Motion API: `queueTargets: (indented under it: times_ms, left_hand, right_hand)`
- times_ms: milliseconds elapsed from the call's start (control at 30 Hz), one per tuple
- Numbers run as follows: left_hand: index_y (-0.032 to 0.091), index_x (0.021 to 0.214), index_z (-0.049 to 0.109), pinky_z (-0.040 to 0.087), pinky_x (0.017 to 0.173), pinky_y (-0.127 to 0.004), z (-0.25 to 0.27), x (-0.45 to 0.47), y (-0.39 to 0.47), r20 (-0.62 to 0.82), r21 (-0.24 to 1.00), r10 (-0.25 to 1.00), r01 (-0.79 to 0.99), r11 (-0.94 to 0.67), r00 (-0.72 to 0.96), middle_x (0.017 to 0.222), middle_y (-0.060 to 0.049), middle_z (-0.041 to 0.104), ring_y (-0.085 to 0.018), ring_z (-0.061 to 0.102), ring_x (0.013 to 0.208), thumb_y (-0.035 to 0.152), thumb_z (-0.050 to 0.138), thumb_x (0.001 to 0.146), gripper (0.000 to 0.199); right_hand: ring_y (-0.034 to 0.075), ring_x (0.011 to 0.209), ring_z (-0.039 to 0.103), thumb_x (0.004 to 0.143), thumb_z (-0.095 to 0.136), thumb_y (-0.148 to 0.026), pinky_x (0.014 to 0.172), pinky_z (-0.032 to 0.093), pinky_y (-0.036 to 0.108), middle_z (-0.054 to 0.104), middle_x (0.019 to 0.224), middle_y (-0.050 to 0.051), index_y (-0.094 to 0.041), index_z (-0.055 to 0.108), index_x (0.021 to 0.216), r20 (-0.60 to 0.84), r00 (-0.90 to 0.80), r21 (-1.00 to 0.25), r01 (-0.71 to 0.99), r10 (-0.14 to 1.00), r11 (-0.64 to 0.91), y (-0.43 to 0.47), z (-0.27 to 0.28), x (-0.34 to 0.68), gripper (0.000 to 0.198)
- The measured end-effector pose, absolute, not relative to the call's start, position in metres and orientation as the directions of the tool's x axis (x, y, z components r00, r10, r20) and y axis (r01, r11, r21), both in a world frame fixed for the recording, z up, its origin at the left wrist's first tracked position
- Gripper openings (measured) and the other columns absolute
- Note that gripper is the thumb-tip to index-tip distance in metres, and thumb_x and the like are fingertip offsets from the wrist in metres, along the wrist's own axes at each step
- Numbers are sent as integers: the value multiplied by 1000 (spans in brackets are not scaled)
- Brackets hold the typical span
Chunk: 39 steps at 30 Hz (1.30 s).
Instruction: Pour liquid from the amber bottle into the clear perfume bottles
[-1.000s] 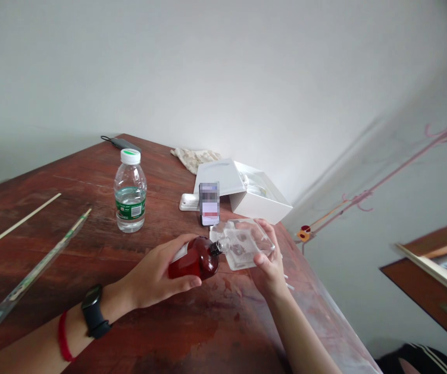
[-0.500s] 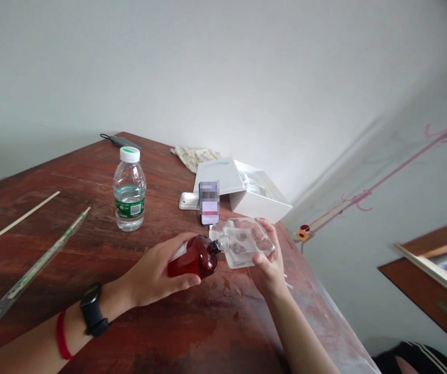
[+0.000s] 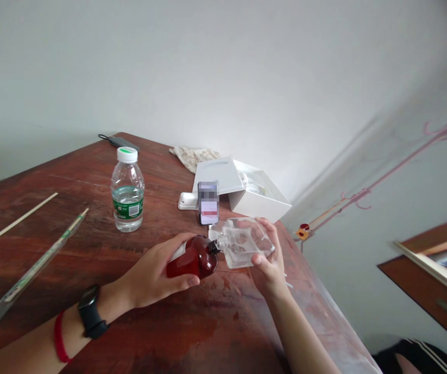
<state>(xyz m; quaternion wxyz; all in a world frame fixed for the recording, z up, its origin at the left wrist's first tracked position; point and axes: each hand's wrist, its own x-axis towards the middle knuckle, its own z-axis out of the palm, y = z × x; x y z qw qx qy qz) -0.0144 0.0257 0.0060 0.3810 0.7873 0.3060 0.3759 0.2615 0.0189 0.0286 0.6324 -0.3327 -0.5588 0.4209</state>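
Note:
My left hand point(image 3: 159, 275) is wrapped round a red-brown bottle point(image 3: 198, 257) that lies tilted on its side, its black neck pointing right. A square clear glass bottle point(image 3: 245, 244) is held in my right hand point(image 3: 268, 267), thumb in front and fingers behind. Its mouth faces left and meets the neck of the red-brown bottle. Whether liquid passes between them I cannot make out. Both bottles are above the wooden table point(image 3: 208, 332). To the left stands a plastic water bottle point(image 3: 128, 189) with a white cap and green label.
A phone point(image 3: 208, 202) stands upright behind the bottles, by a white case point(image 3: 187, 201). An open white box point(image 3: 264, 200) and a cloth point(image 3: 192, 157) are farther back. At left lie a wooden stick point(image 3: 16, 222) and wrapped chopsticks point(image 3: 48, 254). Wet spots mark the table.
The view has shifted very slightly, so things on the left appear a little farther left. Both hands keep the two bottles neck to neck as before.

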Motion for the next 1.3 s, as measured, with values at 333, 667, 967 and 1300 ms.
queueTargets:
  times_ms: [333,667,967,1300]
  left_hand:
    - [23,147,52,53,109,-43,7,-15,27,363,824,763,199,-531,534,141,-12,68,-35,67,126,62,75,90,73]
    - [23,147,51,53,108,-43,8,-15,27,353,832,761,189,-522,544,142,-12,68,-34,67,126,62,74,91,72]
    - [23,147,51,53,109,-42,7,-14,27,355,837,762,180,-517,542,142,-12,68,-34,67,127,63,74,91,74]
    - [23,148,50,52,109,-43,6,-14,27,364,826,758,188,-531,542,142,-12,68,-34,67,126,62,75,91,74]
  right_hand:
    - [35,109,72,64,97,-51,83,60,46,72,125,9,-35,55,131,437,29,-888,-141,899,437,19,28,262,82]
    - [33,106,72,67,96,-50,83,60,46,72,126,8,-36,57,132,450,17,-881,-152,893,447,18,29,262,77]
    - [36,111,72,66,96,-51,84,60,47,72,125,8,-36,57,131,454,30,-881,-137,891,453,19,28,261,77]
    - [32,105,73,68,96,-49,85,59,44,73,126,8,-35,60,132,474,34,-869,-145,880,474,19,28,261,75]
